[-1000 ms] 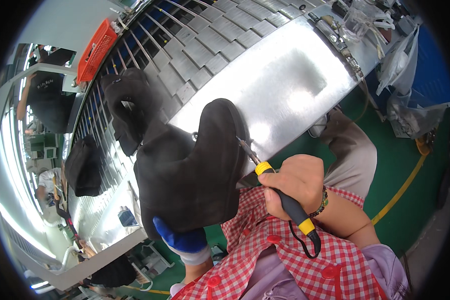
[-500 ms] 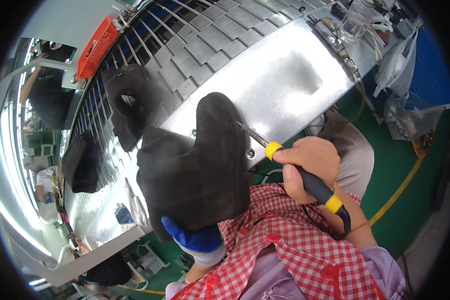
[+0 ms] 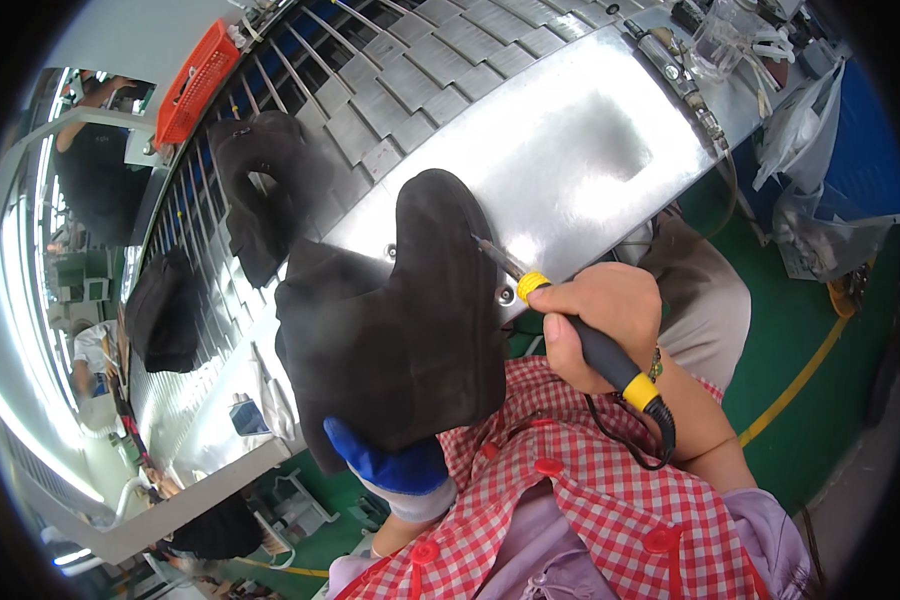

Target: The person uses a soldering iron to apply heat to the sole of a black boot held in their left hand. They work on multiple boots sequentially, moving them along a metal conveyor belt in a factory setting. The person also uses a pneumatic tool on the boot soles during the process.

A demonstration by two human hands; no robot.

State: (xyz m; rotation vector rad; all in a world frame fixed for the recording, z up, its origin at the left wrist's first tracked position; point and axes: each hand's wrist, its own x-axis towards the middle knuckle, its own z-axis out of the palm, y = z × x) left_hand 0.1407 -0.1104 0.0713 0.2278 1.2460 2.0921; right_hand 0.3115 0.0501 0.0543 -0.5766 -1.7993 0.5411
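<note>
The slatted conveyor (image 3: 440, 90) runs beyond the boot I hold, and the steel table (image 3: 580, 130) stretches to its right. That dark boot (image 3: 400, 330) sits over the table's near edge, toe pointing away from me. A second boot (image 3: 270, 215) lies beyond its shaft. My blue-gloved left hand (image 3: 395, 465) grips the boot from below, fingers hidden; how tightly, I cannot tell. Right of the boot, my bare right hand (image 3: 615, 310) is closed round the black-and-yellow tool (image 3: 602, 352). Its metal tip (image 3: 484, 243) now meets the sole edge nearer the toe than a second ago, so I judge the worked spot has moved forward.
</note>
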